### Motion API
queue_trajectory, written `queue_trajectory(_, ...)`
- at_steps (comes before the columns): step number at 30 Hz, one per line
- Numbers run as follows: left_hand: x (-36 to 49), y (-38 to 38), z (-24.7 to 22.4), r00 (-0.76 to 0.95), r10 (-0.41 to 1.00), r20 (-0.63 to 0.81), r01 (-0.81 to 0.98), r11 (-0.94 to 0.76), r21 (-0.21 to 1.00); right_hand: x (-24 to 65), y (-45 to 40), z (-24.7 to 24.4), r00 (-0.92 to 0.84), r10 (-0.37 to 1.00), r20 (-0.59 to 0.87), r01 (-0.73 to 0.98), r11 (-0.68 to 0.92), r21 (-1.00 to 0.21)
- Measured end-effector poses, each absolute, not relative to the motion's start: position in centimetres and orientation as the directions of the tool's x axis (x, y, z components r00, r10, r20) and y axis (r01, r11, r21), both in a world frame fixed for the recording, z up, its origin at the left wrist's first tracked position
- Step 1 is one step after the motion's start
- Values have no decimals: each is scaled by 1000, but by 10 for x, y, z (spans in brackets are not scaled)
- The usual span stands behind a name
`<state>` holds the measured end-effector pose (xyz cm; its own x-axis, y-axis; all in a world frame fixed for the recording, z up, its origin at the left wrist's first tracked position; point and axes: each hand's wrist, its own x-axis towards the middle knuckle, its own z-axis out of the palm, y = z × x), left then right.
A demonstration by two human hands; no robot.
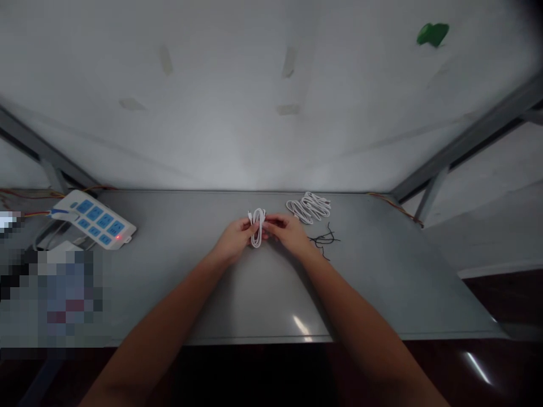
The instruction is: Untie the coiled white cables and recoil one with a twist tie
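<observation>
A coiled white cable (257, 237) is held upright between my two hands, above the middle of the table. My left hand (234, 239) pinches the coil from its left side, near a small white plug end. From the other side my right hand (287, 230) grips it with thumb and fingers; whether a thin tie is also in those fingers, I cannot tell. Behind my right hand lie more coiled white cables (311, 207). Several thin black twist ties (326, 239) are scattered on the table just right of my right wrist.
A white power strip (95, 220) with blue sockets and a lit red light lies at the left. The grey table (373, 282) meets a pale wall behind, with metal frame bars on both sides. A blurred-out patch covers the lower left.
</observation>
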<state>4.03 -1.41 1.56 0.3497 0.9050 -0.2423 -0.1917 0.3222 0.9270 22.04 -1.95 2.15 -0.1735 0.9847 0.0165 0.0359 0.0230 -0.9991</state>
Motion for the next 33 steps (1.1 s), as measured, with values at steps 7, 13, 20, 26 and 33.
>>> queue_trajectory(7, 42, -17, 21, 382, 876, -295, -124, 365, 923, 220, -20, 18, -218, 973, -79, -97, -102, -990)
queue_trajectory(13, 38, -16, 22, 378, 888, -262, -68, 309, 949, 220, -21, 25, -184, 977, -111, -139, -137, -981)
queue_trajectory(20, 38, -19, 30, 407, 872, -272, -79, 331, 940, 219, -22, 26, -202, 970, -136, -199, -177, -964)
queue_trajectory(26, 35, -18, 29, 441, 853, -280, -116, 364, 924, 221, -22, 28, -239, 961, -140, -249, -200, -948)
queue_trajectory(33, 25, -8, 29, 269, 901, -339, -171, 391, 904, 231, -16, 29, -47, 996, -73, -242, -82, -967)
